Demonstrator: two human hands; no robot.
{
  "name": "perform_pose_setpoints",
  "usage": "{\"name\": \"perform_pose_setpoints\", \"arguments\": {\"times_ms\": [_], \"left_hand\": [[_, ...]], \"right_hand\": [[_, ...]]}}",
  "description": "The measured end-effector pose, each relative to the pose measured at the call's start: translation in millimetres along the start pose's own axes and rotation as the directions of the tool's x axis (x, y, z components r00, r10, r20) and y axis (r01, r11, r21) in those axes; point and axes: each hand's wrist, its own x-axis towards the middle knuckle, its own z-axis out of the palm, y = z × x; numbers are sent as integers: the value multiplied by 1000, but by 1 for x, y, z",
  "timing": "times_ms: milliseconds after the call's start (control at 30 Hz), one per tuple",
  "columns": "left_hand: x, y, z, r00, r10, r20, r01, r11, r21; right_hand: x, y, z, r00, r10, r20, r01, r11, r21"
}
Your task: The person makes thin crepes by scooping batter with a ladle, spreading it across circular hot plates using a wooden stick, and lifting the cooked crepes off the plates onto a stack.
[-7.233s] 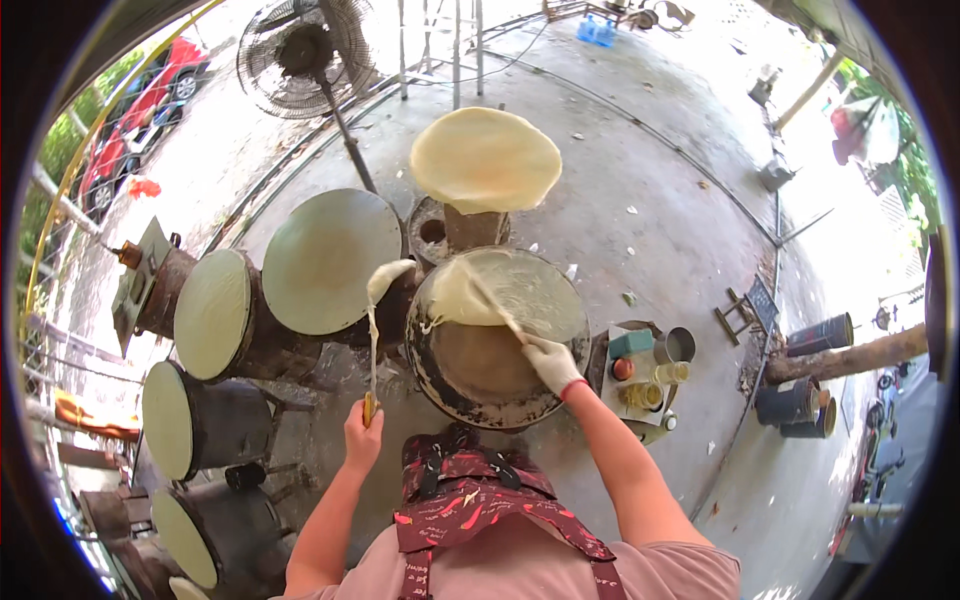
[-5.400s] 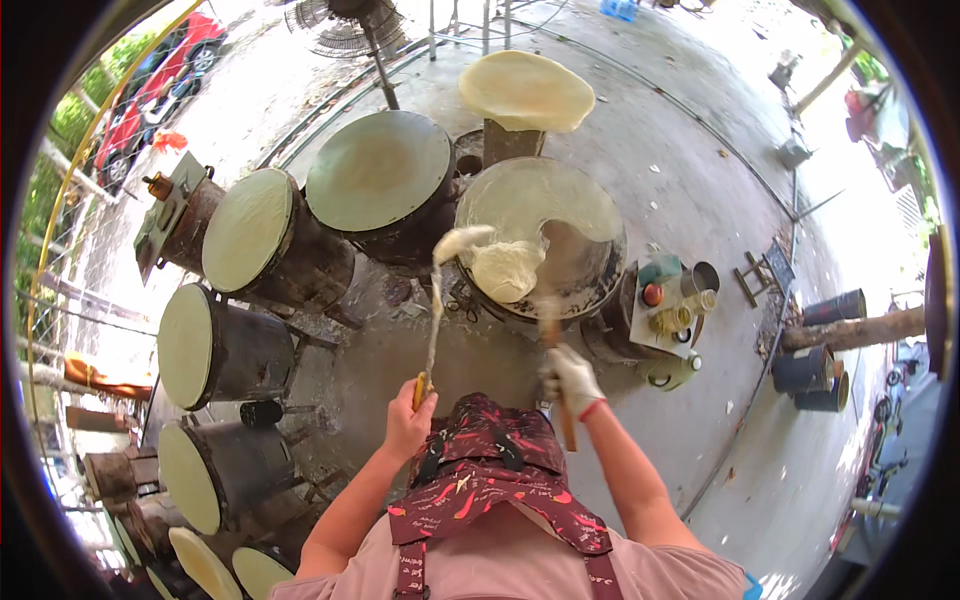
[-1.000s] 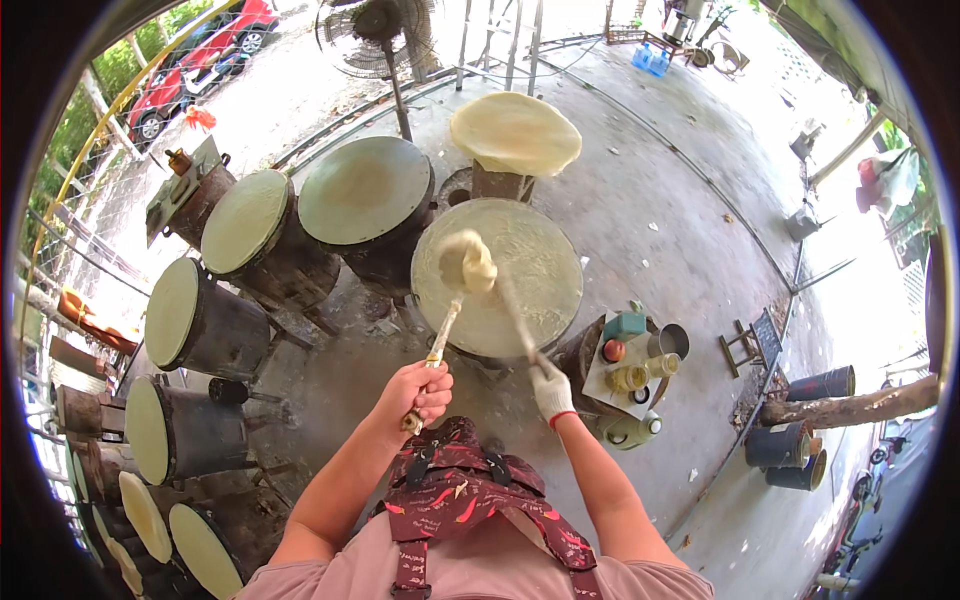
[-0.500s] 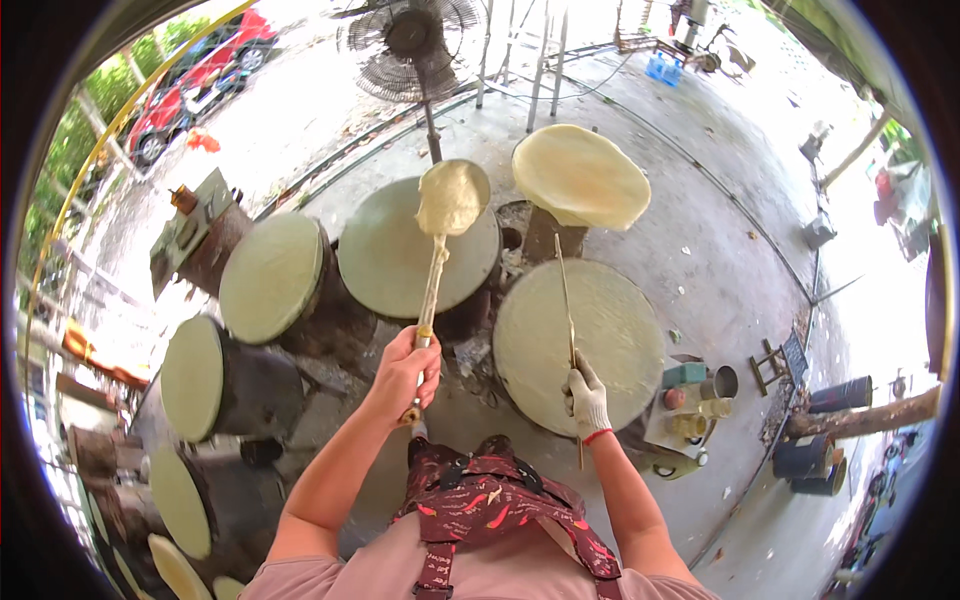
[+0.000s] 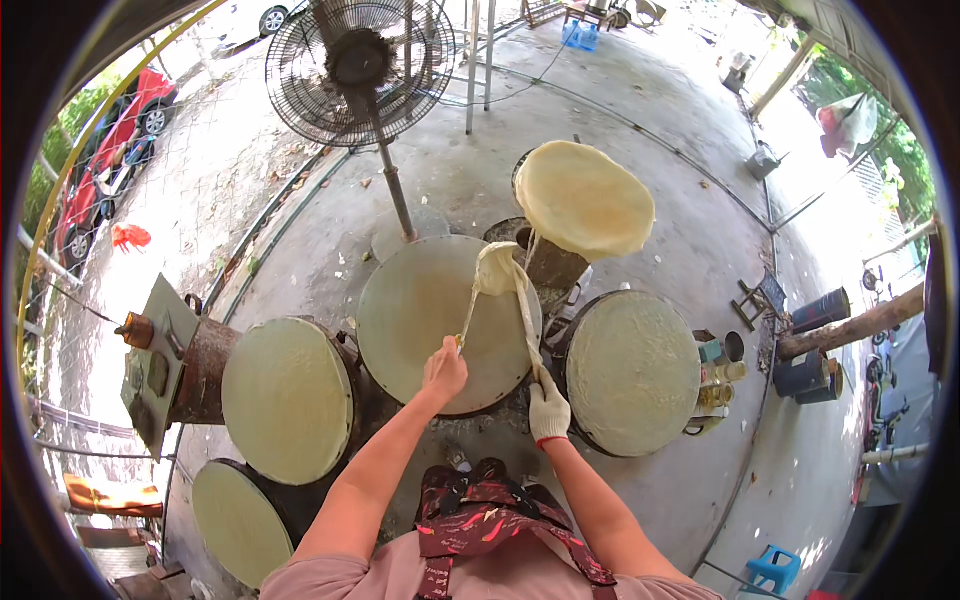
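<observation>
My left hand (image 5: 445, 372) is closed round the handle of a ladle (image 5: 497, 268), whose head is coated with pale, sticky batter. In my right hand (image 5: 549, 408), gloved in white with a red cuff, is a long thin stick (image 5: 533, 335) smeared with batter. Its upper part lies against or very near the ladle's head; contact is hard to judge. Both tools are over the middle round griddle (image 5: 405, 335), which looks bare. A pale, rough layer covers the right griddle (image 5: 633, 370). Beyond, large thin round pancakes (image 5: 585, 200) lie on a stand.
More round griddles (image 5: 287, 400) curve round my left, beside a rusty drum (image 5: 205, 372). A standing fan (image 5: 362, 62) rises behind the middle griddle. Jars and a metal pot (image 5: 733, 347) stand beside the right griddle. Farther right are dark buckets (image 5: 800, 373) and a blue stool (image 5: 774, 568).
My view has swung left. The ladle has tilted and come together with the stick, both now over the middle griddle. My right hand has left the right griddle; both hands keep their tools.
</observation>
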Motion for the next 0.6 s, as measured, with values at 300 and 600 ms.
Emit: {"name": "perform_pose_setpoints", "arguments": {"times_ms": [300, 600], "left_hand": [[24, -54, -53, 993, 96, -75, -78, 975, 209], [17, -93, -71, 981, 77, -181, -3, 926, 377]], "right_hand": [[37, -39, 45, 976, 192, 103, -217, 826, 520], [48, -105, 65, 893, 340, 296, -427, 849, 311]]}}
